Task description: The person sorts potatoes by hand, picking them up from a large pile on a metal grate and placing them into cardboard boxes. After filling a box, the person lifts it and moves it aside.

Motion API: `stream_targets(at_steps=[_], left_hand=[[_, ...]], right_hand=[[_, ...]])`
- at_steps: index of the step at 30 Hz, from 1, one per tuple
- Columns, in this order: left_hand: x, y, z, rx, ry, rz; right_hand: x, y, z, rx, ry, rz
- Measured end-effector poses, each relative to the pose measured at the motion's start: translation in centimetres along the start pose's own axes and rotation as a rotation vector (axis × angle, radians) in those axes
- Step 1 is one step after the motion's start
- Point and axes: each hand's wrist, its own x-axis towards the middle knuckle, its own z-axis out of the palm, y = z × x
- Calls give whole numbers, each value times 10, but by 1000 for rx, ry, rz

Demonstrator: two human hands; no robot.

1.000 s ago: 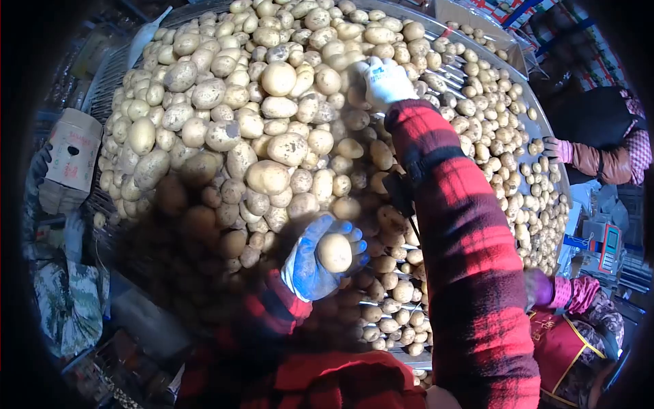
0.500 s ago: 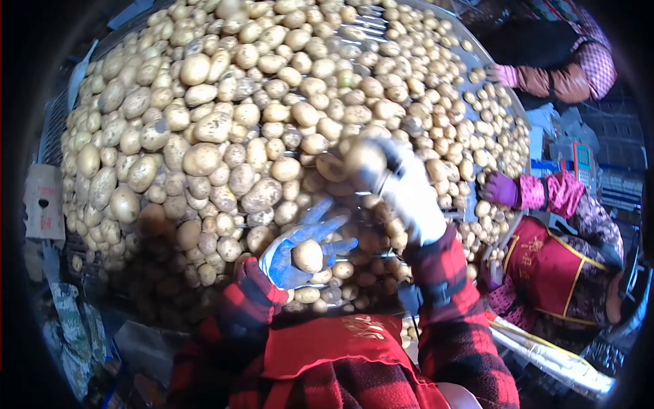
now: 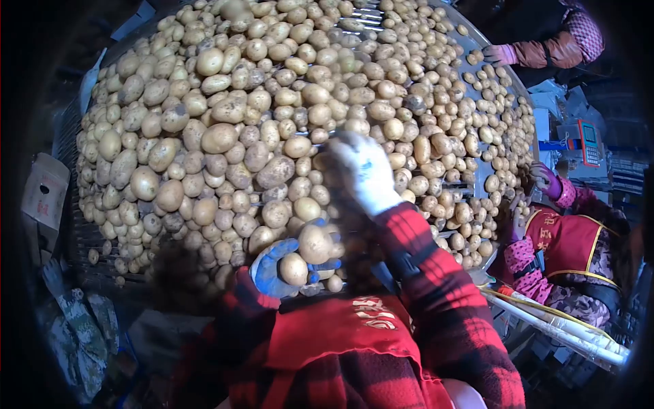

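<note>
Many potatoes [image 3: 219, 138] cover a large slatted surface in front of me. My left hand [image 3: 276, 268], in a blue and white glove, is cupped palm up near my apron. Its fingers curl round two potatoes, one [image 3: 293, 269] in the palm and another [image 3: 315, 244] against the fingers. My right hand [image 3: 361, 170], in a white glove with dark fingers, reaches palm down over the middle of the heap. Its fingertips are blurred and in shadow, so what they hold, if anything, is hidden.
Two people work at the right edge; one's gloved hand [image 3: 501, 54] touches the upper rim, the other's hands [image 3: 543, 176] are lower down. A cardboard box [image 3: 45, 191] stands at the left. White poles [image 3: 558, 327] lie at the lower right, below a keypad device [image 3: 589, 143].
A second potato is now in my left hand. My right hand has moved slightly left and no longer shows the potato it held. The view has shifted. The lower co-worker's hands have come together.
</note>
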Motion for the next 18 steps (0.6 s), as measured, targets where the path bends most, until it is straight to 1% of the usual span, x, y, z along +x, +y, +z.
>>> stream_targets(at_steps=[1, 2, 4, 6, 7, 8, 10, 12, 14, 15, 16, 18], left_hand=[[-10, 0, 2, 12, -28, 41], [-19, 2, 3, 28, -62, 80], [-31, 3, 1, 58, -141, 157], [-39, 2, -16, -15, -175, 146], [-39, 3, -15, -58, -189, 142], [-39, 5, -11, -98, -204, 139], [-40, 6, 6, -56, -146, 128], [-43, 8, 21, -56, -46, 93], [-42, 8, 12, -68, -63, 104], [-41, 8, 9, -71, -76, 95], [-39, 10, 11, 26, -69, 129], [-40, 10, 16, -164, -30, 89]], right_hand=[[-2, -10, -15, 88, -69, 154], [-4, -24, -41, 99, -143, 291], [-14, -16, -55, -319, -269, 307], [-7, -20, -59, -318, -125, 161], [0, -26, -62, -317, -53, 94], [14, -34, -56, -159, -180, 163], [22, -36, -17, -64, 6, 4], [54, -20, 15, -56, 138, -94], [99, -3, 36, -27, 132, -23], [117, 9, 56, -61, -10, 73], [127, 18, 74, -91, -149, 176], [108, -16, 76, -181, -38, 247]])
